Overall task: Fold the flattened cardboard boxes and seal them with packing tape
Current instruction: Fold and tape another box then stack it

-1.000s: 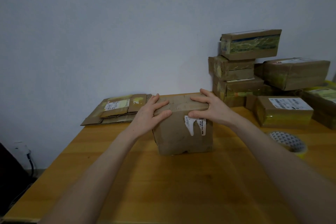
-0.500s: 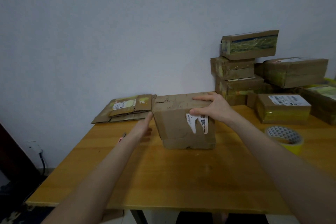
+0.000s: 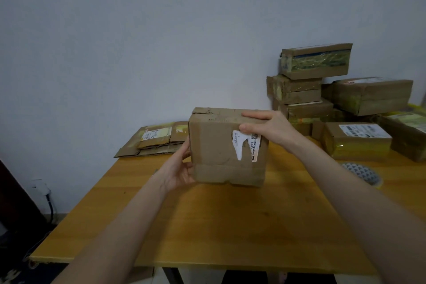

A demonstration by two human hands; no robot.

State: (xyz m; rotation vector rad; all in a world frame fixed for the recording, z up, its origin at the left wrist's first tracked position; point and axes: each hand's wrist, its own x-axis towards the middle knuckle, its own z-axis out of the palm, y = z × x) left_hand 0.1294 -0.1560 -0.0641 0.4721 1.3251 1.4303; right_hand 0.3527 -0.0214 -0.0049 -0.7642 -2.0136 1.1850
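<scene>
Left hand (image 3: pixel 178 168) cups the box (image 3: pixel 228 147) low; right hand (image 3: pixel 269 125) pinches its top corner. The top flaps look unsealed and may spring open if the right hand reaches for the tape (image 3: pixel 362 173).

No wording can be read anywhere. The upright cardboard box (image 3: pixel 221 152) bears a torn white label (image 3: pixel 242 145) toward 2 o'clock on its near face, its print too fine to read. At 3 o'clock from it, a sealed box (image 3: pixel 355 147) carries a shipping label (image 3: pixel 364 130) with barcode marks. At 9 o'clock, a pale label (image 3: pixel 153 134) on flattened cardboard (image 3: pixel 161 148) is blurred.
</scene>
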